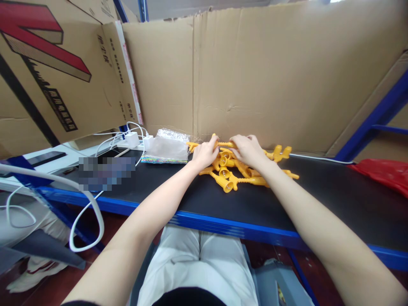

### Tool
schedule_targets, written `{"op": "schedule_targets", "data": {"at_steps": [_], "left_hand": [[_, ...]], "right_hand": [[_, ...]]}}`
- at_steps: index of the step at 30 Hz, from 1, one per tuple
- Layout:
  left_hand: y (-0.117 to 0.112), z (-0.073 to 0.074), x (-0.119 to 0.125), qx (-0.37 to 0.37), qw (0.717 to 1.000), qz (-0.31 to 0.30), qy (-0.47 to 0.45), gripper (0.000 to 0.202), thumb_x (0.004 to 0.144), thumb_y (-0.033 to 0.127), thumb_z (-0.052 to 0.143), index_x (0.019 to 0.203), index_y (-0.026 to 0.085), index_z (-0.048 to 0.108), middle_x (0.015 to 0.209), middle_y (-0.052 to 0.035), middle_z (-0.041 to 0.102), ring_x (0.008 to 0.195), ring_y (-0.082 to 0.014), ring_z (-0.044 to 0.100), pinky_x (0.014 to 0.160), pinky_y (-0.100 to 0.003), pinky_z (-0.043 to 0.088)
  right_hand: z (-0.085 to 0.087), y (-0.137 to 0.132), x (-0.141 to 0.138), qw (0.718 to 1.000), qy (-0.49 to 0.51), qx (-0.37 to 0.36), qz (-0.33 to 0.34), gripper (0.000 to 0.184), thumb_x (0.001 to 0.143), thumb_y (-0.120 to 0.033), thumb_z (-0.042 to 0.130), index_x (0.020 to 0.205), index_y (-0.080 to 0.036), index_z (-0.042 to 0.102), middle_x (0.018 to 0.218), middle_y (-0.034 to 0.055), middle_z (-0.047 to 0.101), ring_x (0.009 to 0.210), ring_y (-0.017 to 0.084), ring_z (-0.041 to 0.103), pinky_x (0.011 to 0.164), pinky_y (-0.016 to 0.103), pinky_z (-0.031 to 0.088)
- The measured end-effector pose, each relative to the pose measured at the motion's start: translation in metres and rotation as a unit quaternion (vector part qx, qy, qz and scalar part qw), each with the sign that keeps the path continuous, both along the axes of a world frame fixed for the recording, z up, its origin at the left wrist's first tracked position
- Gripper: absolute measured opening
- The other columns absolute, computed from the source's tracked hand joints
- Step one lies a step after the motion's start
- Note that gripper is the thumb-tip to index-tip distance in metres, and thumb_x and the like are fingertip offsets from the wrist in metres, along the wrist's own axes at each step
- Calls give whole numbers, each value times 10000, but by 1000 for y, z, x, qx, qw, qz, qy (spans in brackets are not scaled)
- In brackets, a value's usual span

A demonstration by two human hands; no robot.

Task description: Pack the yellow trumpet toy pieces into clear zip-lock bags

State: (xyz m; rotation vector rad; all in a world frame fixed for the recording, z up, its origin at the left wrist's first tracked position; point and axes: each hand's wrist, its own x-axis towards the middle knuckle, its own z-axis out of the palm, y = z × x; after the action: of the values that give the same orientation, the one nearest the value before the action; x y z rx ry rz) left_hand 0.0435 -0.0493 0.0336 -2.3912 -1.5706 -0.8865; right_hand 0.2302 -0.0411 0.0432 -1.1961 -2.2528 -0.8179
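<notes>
Several yellow plastic sticks (pixel 251 180) lie in a loose heap on the black shelf top. Some have hollow, cup-like ends with small shiny metal bits inside, and others show forked or rounded tips. At the back of the heap, one thin yellow stick (pixel 225 144) runs between my two hands. My left hand (pixel 205 152) is closed around its left part, with the thumb toward the heap. My right hand (pixel 248 148) curls over its right part, its fingertips partly hidden behind the palm and the sticks.
Left of the heap lies a clear plastic bag (pixel 167 146), near white chargers (pixel 131 139) with cables on a power strip. A blurred-out object (pixel 106 173) is further left. Cardboard (pixel 270 76) walls the back. Red plastic (pixel 382 172) lies right; a blue edge (pixel 232 227) runs in front.
</notes>
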Motion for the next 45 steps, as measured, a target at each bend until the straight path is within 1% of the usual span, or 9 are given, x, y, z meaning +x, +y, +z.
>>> {"op": "schedule_targets", "data": {"at_steps": [6,13,19,23,26,33,37,41,45], "left_hand": [[0,0,-1,-14,1000,13,3,363,908,326,373,1256,230,407,914,-71,660,858,-211,626,777,-310,436],[1,-1,-1,-10,1000,5,8,379,906,327,363,1271,228,392,912,-81,656,854,-226,630,768,-323,435],[1,-1,-1,-13,1000,9,10,382,908,335,358,1272,222,387,907,-83,655,849,-221,627,770,-322,434],[2,-1,-1,-18,1000,18,11,376,908,333,370,1266,223,393,920,-83,656,859,-216,624,776,-311,435],[2,-2,-2,-15,1000,14,11,370,904,327,378,1259,225,401,912,-84,658,858,-223,627,769,-314,436],[2,-2,-1,0,1000,9,6,348,900,328,389,1233,233,421,876,-71,659,815,-215,634,742,-313,443],[5,-4,-1,11,1000,12,0,344,894,320,399,1226,235,423,866,-73,660,805,-221,635,732,-318,445],[7,-6,-2,15,1000,8,-2,346,888,312,404,1226,236,420,863,-73,660,803,-226,635,730,-325,447],[7,-6,-3,11,1000,3,-4,342,890,307,402,1224,235,417,872,-71,660,805,-220,633,738,-327,446]], "right_hand": [[-4,1,-1,1000,-6,-21,-16,309,904,-306,345,1080,-159,550,979,122,639,891,238,547,826,380,268],[-1,1,0,1000,-3,-8,-6,240,869,-313,424,1007,-157,544,961,115,631,874,241,546,832,379,264],[-2,0,0,999,8,-35,-4,297,887,-337,396,1071,-146,531,1004,130,632,901,248,556,791,359,289],[-5,1,0,998,-2,-56,-13,322,914,-280,325,1129,-149,525,1042,128,628,930,242,551,774,355,288],[-6,3,0,998,-10,-59,-14,297,913,-253,324,1087,-149,540,1017,121,628,913,236,548,774,352,283],[-1,0,2,1000,-4,-20,6,239,872,-297,426,1035,-149,520,998,118,606,907,237,540,804,361,291],[-3,0,2,1000,0,-24,3,307,897,-324,380,1100,-137,514,1051,137,602,936,242,545,814,365,303],[-8,6,2,999,-8,-40,-12,353,922,-263,305,1174,-129,514,1057,130,621,964,239,549,885,404,272],[-10,8,3,999,-19,-34,-9,363,919,-232,303,1191,-127,520,1060,129,618,979,239,539,918,423,251]]}}
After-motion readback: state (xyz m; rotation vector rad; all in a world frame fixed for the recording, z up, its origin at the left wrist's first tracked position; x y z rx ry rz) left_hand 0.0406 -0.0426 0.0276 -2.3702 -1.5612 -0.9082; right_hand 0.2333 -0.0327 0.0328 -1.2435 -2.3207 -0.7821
